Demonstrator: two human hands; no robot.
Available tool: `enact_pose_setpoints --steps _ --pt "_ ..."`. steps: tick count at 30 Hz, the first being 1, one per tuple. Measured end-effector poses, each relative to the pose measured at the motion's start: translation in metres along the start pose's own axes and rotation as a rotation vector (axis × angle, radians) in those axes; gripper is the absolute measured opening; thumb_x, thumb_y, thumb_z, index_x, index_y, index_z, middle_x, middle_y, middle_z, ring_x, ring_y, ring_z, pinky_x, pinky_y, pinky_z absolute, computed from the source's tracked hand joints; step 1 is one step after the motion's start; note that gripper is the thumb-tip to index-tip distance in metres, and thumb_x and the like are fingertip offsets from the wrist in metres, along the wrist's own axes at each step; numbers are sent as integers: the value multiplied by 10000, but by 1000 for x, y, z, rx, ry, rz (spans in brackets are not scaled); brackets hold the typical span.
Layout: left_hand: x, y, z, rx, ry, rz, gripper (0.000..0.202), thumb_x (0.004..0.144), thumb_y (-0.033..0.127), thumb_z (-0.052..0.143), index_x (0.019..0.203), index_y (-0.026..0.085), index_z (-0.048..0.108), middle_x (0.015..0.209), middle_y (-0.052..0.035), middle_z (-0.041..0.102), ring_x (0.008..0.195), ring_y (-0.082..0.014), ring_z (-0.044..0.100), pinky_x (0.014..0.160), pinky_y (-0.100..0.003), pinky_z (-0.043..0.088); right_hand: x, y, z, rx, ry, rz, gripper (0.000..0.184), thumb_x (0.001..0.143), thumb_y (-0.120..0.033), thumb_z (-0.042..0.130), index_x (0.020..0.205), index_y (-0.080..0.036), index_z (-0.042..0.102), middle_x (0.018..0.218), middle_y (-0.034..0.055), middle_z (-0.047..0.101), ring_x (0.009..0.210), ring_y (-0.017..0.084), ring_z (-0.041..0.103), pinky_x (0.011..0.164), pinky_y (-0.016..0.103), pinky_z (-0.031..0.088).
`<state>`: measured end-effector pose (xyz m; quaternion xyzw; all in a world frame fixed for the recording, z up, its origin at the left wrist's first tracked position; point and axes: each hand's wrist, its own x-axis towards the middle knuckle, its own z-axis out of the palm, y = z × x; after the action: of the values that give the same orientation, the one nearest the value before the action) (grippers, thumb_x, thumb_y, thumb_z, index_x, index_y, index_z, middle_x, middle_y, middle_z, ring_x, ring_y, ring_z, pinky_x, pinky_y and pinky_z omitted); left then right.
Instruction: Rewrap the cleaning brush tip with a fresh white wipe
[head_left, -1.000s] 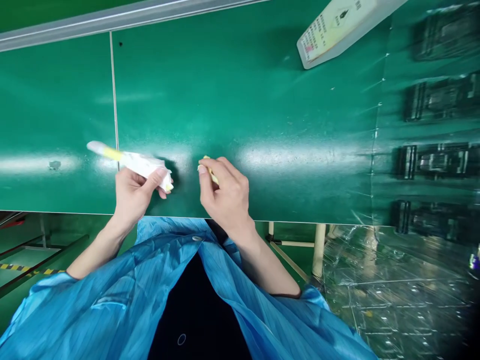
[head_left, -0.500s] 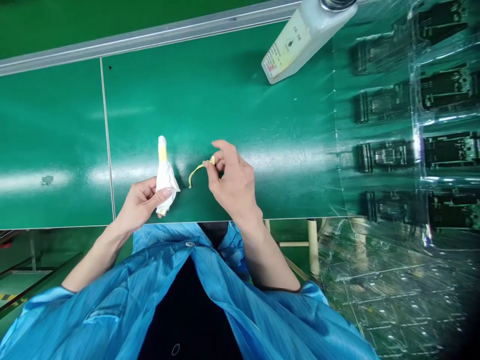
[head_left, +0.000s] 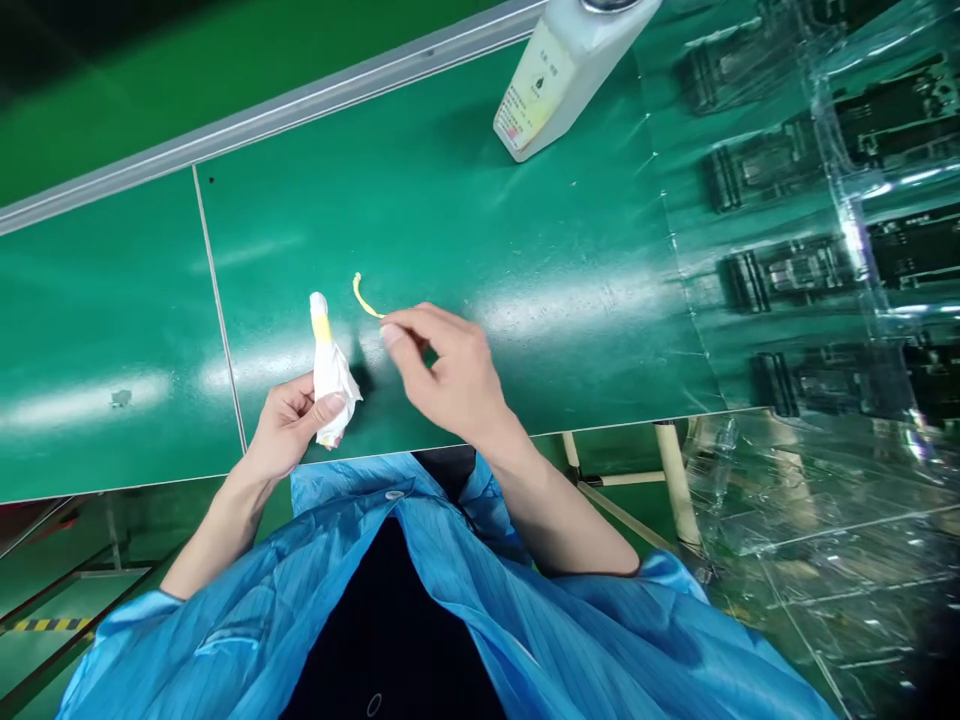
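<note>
Held a white cloth-wrapped stick [head_left: 328,372] upright in the left hand [head_left: 289,432], thumb pressed on the loose bunch of cloth at its lower end, other fingers curled shut behind it, just above the near edge of the green table [head_left: 525,260]. Noted a yellow band already round the cloth just below the tip, and nothing tied round the lower bunch, which hung loose under the thumb.

Pinched one end of a thin yellow strip [head_left: 364,298] between thumb and forefinger of the right hand [head_left: 450,385], remaining fingers loosely bent rather than clenched. Had the strip curving up and to the left from the fingertips, its free end in the air over the table, near the stick's tip but not touching it. Could not tell whether it was a rubber band or a sliver of tape.

Judged the wrapping as on and fastened near the tip only, and the strip as not yet put to anything: apart from the stick, one end free.

Left untouched, well apart at the far side: a white labelled bottle [head_left: 559,70] by the metal rail [head_left: 300,105]. Saw clear plastic trays [head_left: 817,270] of dark parts in rows to the right, none near either hand
</note>
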<state>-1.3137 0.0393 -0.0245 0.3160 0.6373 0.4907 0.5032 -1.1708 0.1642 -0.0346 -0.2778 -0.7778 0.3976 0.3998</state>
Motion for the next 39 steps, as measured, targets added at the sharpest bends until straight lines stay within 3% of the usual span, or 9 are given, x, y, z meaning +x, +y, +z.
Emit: enact_pose_setpoints --steps 6,9,13,16,22,27,30,33,39 --pt "-4 0 -3 -85 -165 -41 409 726 518 753 636 139 628 436 -6 536 331 -99 447 340 -212 331 -3 -15 8 520 -344 134 157 875 -261 555 770 -147 585 640 -46 514 548 63 434 543 210 354" --pt "-5 3 -2 -157 -259 -49 427 748 540 721 648 133 643 450 -31 566 345 -125 494 355 -227 367 -7 -16 11 727 -395 217 190 874 -299 542 750 -157 557 588 -60 483 521 65 418 499 200 325" --pt "-5 10 4 -39 36 136 406 676 478 814 883 158 677 798 -74 731 687 -170 681 579 -237 521 -14 -20 15 541 -273 216 191 863 -235 536 686 -164 535 532 -75 430 496 58 365 494 202 281" --pt "-9 18 6 131 165 141 423 575 367 894 862 152 671 767 -42 728 655 -139 656 568 -205 504 -17 -24 15 384 -271 149 183 861 -194 525 682 -161 544 555 -65 461 521 59 364 518 211 270" --pt "-16 27 -1 119 55 -42 343 628 416 854 702 146 655 493 15 605 364 -78 470 332 -169 333 -16 -25 8 593 -364 220 232 853 -257 550 643 -170 503 541 -69 416 519 62 351 503 212 265" --pt "-14 29 6 -186 89 -195 465 561 507 862 568 160 553 436 21 533 306 -90 440 283 -193 331 -20 -25 6 1013 -333 498 312 783 -409 680 656 -164 533 531 -72 441 470 45 334 440 200 234" --pt "-15 32 13 -263 93 -238 477 554 493 869 545 159 527 411 37 488 289 -68 387 281 -184 295 -27 -25 7 1166 -301 652 301 743 -387 718 656 -166 533 484 -93 401 417 32 286 416 195 193" --pt "-19 31 17 -205 134 -159 445 632 495 828 576 161 539 414 44 484 302 -52 356 296 -169 263 -33 -27 8 1101 -231 648 282 762 -370 676 642 -178 509 472 -99 363 414 39 276 427 203 214" --pt "-31 23 12 297 142 132 329 838 470 653 731 170 575 488 38 524 383 -62 409 363 -175 278 -28 -36 5 396 -260 160 219 866 -304 543 699 -182 472 618 -51 426 556 77 367 552 241 292"
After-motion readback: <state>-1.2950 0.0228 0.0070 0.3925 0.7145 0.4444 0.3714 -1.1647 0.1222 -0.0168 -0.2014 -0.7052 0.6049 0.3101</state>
